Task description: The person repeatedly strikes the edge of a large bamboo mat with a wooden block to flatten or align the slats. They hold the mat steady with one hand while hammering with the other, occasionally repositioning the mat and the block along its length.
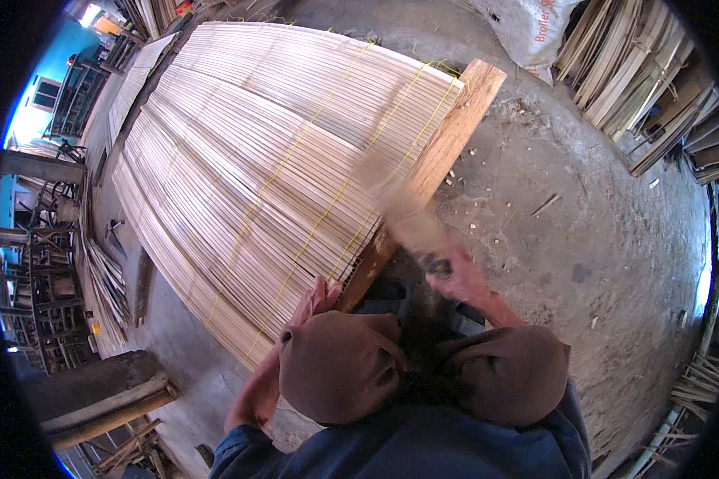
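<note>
A large blind of thin pale wooden slats (240, 160), tied across with yellow string, spreads over the floor in front of me. Its right-hand slat ends lie along a thick wooden plank (451, 136). On the blind's near corner, beside the plank, my left hand (318, 299) lies with its fingers stretched out. My right hand (459, 279) is wrapped round the handle of a broad-bladed hand tool (415, 227). Motion smears the tool, so its exact kind does not show. Its blade points up and left, across the plank and over the slat ends.
Small offcuts (497, 225) are scattered on the concrete floor (599, 263) right of the plank. Bundled slats (627, 64) and a white sack (527, 32) stand at the far right. A low wooden bench (104, 399) is at the near left. My bent knees (339, 367) are close below.
</note>
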{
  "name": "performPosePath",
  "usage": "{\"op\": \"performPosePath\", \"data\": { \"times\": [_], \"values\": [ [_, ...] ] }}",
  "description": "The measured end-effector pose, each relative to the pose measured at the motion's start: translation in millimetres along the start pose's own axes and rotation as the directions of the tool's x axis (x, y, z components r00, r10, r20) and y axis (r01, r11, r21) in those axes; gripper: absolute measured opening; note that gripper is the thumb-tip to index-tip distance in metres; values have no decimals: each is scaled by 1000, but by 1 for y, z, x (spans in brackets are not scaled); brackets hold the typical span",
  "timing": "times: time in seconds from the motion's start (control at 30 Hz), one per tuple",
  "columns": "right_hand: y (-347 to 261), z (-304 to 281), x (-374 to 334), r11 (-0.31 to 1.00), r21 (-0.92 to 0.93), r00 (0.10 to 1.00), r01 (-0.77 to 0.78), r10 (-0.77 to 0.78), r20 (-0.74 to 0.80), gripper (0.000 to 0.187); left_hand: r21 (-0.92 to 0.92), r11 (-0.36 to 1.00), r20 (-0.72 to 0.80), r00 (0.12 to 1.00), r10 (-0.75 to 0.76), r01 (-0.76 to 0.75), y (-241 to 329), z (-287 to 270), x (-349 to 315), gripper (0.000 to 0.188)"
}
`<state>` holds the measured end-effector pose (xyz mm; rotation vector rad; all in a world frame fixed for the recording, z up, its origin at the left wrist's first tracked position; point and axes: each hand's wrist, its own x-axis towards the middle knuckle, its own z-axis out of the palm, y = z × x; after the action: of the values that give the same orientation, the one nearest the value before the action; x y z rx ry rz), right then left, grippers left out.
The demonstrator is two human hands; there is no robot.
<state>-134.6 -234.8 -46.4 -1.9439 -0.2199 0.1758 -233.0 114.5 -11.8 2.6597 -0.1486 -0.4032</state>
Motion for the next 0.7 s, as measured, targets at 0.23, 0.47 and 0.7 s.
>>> {"op": "performPosePath", "data": {
  "times": [0.23, 0.47, 0.7],
  "values": [
    [3, -7, 17, 956, -232, 970, -180, 212, 117, 109, -227, 944, 84, 970, -226, 240, -85, 57, 14, 49],
    [41, -11, 11, 988, -132, 994, -84, 93, 62, 104, 35, 985, 86, 982, -171, 169, -18, 4, 17, 43],
    [28, -7, 7, 970, -69, 966, -235, 241, 99, 102, -816, 502, 223, 958, -180, 284, -31, 23, 2, 43]
  ]
}}
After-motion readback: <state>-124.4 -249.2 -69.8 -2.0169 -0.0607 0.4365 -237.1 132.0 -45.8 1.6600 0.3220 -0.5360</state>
